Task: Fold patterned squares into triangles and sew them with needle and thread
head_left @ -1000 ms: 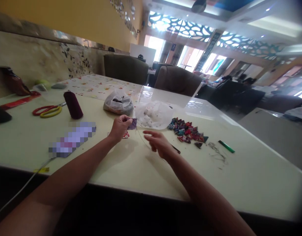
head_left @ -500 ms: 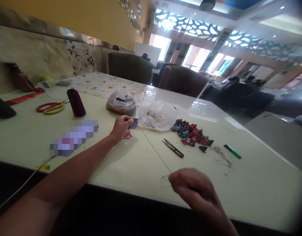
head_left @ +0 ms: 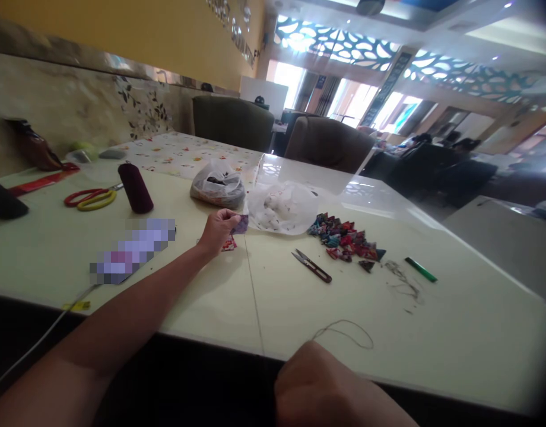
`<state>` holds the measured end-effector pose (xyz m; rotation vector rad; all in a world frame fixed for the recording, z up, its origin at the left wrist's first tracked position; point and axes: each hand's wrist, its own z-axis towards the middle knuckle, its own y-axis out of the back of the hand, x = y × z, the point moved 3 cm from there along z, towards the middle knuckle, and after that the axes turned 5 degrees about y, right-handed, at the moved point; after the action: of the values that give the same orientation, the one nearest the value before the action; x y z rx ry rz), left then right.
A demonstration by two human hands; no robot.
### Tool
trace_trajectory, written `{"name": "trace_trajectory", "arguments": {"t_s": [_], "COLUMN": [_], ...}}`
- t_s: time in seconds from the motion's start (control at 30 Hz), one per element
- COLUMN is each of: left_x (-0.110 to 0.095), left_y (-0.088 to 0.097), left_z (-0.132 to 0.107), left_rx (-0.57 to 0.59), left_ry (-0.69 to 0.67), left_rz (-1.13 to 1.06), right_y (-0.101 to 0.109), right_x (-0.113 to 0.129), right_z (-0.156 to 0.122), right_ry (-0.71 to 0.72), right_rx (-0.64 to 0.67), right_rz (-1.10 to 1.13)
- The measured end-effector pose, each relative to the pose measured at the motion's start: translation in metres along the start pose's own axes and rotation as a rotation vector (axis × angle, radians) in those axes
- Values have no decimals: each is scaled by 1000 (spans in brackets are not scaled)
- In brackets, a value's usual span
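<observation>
My left hand (head_left: 220,230) is closed, pinching a small purple patterned piece of cloth (head_left: 241,223) above the table. From the cloth a taut dark thread (head_left: 254,292) runs down toward me, past the table's front edge. My right hand (head_left: 315,382) is a closed fist at the bottom of the view, at the lower end of that thread. Its fingertips are hidden, so any needle in them cannot be seen. A loose loop of thread (head_left: 359,335) lies beyond its knuckles. Under my left hand is a red and white patterned cloth piece (head_left: 229,244).
Thread snips (head_left: 312,265), a pile of stitched cloth triangles (head_left: 344,234), thread scraps (head_left: 404,281) and a green stick (head_left: 421,269) lie to the right. Two plastic bags (head_left: 217,185) stand behind. Leftward are scissors (head_left: 95,198), a maroon thread cone (head_left: 136,188) and a blurred device with a cable.
My right hand has moved down and toward me, drawing the thread longer and steeper. The loose thread loop now spreads on the table beyond it. My left hand has stayed nearly still.
</observation>
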<state>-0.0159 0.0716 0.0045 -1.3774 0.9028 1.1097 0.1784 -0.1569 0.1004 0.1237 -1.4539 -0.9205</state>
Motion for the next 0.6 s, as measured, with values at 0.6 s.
{"name": "trace_trajectory", "arguments": {"t_s": [0.6], "left_x": [-38], "left_y": [-27], "left_z": [-48], "left_rx": [259], "left_ry": [-905], "left_rz": [515], "right_y": [99], "right_x": [-147], "right_z": [36], "right_ry": [-208], "right_rx": [-1007], "right_rz": [73]}}
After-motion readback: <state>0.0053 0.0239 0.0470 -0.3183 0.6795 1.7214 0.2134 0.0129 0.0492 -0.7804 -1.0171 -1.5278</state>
